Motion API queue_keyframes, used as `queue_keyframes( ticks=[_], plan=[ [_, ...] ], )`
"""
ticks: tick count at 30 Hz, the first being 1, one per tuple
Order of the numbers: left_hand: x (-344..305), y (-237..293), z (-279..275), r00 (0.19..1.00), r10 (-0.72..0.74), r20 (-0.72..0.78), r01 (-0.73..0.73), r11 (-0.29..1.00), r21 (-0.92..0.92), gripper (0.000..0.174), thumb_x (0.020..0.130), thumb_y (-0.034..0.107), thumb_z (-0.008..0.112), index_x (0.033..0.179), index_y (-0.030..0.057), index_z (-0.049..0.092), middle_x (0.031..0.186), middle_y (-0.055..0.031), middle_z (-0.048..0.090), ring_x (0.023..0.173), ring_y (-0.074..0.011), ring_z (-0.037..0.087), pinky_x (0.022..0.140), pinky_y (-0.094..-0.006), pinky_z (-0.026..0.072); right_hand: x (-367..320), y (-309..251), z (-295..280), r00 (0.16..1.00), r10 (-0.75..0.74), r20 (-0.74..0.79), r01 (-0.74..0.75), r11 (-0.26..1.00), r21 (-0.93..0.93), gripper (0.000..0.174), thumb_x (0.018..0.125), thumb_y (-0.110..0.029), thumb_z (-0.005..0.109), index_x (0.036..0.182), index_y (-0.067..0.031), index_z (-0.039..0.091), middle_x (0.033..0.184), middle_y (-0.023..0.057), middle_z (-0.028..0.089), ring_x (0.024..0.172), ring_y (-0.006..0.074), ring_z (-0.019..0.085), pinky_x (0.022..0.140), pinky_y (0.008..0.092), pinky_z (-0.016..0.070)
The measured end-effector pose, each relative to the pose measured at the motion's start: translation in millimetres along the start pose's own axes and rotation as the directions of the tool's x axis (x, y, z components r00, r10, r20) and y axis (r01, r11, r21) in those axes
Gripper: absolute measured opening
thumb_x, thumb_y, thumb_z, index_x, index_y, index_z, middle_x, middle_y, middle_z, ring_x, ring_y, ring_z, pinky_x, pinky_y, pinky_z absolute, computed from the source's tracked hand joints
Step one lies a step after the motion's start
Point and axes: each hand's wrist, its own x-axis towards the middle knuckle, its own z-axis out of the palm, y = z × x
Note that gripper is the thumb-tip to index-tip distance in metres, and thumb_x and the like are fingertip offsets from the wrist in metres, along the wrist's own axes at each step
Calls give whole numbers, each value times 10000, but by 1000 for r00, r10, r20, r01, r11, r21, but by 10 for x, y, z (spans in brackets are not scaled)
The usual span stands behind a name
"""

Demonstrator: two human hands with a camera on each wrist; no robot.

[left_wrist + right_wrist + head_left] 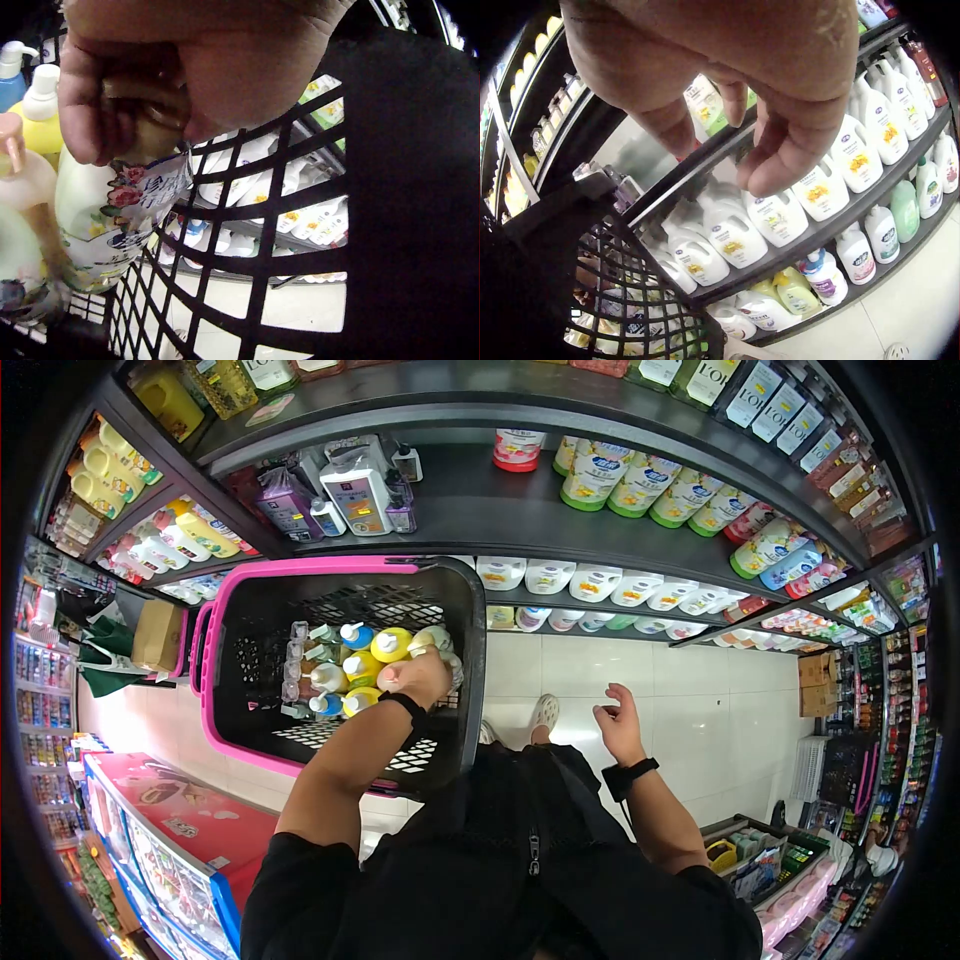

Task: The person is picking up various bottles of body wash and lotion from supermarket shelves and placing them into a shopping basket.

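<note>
My left hand reaches down into a black shopping basket with a pink rim. In the left wrist view its fingers curl round the top of a pale bottle with a flower label, beside the basket's lattice wall. Next to that bottle stand a pump bottle with a pink top and a yellow bottle with a white top. My right hand hangs in the air to the right of the basket, holding nothing, its fingers loosely bent.
Dark shelves rise in front, with white jugs low down and green-based bottles above. A red chest freezer stands at the left. Behind on the right is another bin of goods. Cardboard boxes sit on the right.
</note>
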Motion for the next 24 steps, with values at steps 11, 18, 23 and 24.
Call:
queue_keyframes(
  ticks=[11, 18, 23, 24],
  plan=[
    [431, -498, 884, 926, 347, 148, -373, 783, 498, 335, 935, 359, 549, 1036, 86, 717, 1101, -140, 725, 989, -290, 709, 783, -448, 555, -39, 259, -330, 995, -55, -78, 52, 998, -44, 535, 893, -69, 706, 1366, -21, 460, 1251, 130, 538, 893, 195, 651, 790, 340, 549],
    [407, -641, 791, 982, 77, 170, -135, 922, 364, 360, 943, 362, 530, 1059, 106, 755, 1025, -105, 760, 948, -289, 733, 673, -476, 558, 457, 452, -859, 992, -37, -117, 35, 999, -21, 492, 897, -82, 698, 1341, -33, 492, 1229, 126, 555, 882, 187, 657, 785, 323, 551],
    [380, -829, 493, 971, 239, -16, -240, 969, -64, 499, 873, 388, 661, 1157, -22, 671, 926, -247, 728, 935, -450, 697, 737, -471, 561, 1451, 629, -1952, 968, -67, -243, 82, 995, 52, 433, 886, -63, 696, 1284, -23, 532, 1104, 98, 616, 868, 163, 652, 730, 301, 545],
    [163, -558, 15, 992, 126, 9, -124, 984, -131, 538, 857, 380, 695, 1174, -53, 646, 928, -293, 707, 953, -481, 677, 776, -468, 556, 1672, 596, -2248, 962, -17, -272, 49, 992, 113, 417, 888, -63, 693, 1273, -15, 538, 1072, 91, 627, 868, 158, 651, 717, 292, 540]
  ],
)
